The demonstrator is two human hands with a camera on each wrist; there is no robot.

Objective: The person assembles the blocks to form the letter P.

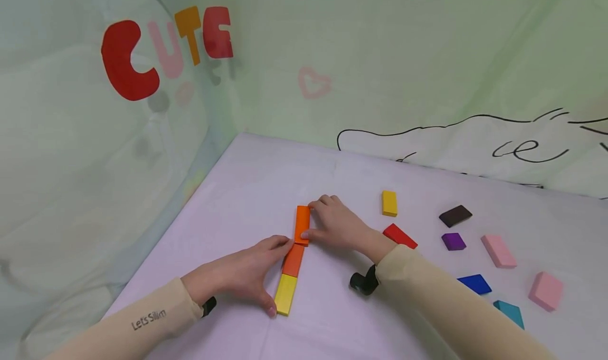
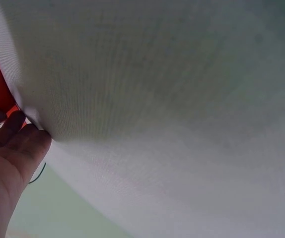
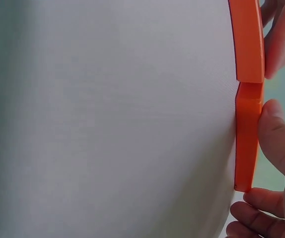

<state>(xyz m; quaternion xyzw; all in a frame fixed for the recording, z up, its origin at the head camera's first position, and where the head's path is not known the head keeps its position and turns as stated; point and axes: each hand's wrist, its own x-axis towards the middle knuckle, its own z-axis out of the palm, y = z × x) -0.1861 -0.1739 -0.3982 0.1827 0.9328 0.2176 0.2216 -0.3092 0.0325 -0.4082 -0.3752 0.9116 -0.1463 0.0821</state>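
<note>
A yellow block (image 1: 286, 295), a red-orange block (image 1: 293, 260) and a bright orange block (image 1: 302, 224) lie end to end in a row on the pale table. My left hand (image 1: 247, 269) spans the row's left side, its thumb beside the yellow block's near end and its fingertips at the joint below the orange block. My right hand (image 1: 339, 223) holds the orange block, thumb on its near part and fingers at its far end. In the right wrist view the orange block (image 3: 248, 139) meets the red-orange block (image 3: 248, 42) at a slight angle.
To the right lie a small yellow block (image 1: 389, 204), a red block (image 1: 400, 236), a black block (image 1: 455, 216), a purple block (image 1: 454, 241), pink blocks (image 1: 499, 251), a blue block (image 1: 476, 284) and a teal block (image 1: 510, 313). Fabric walls (image 1: 285, 106) stand behind and left.
</note>
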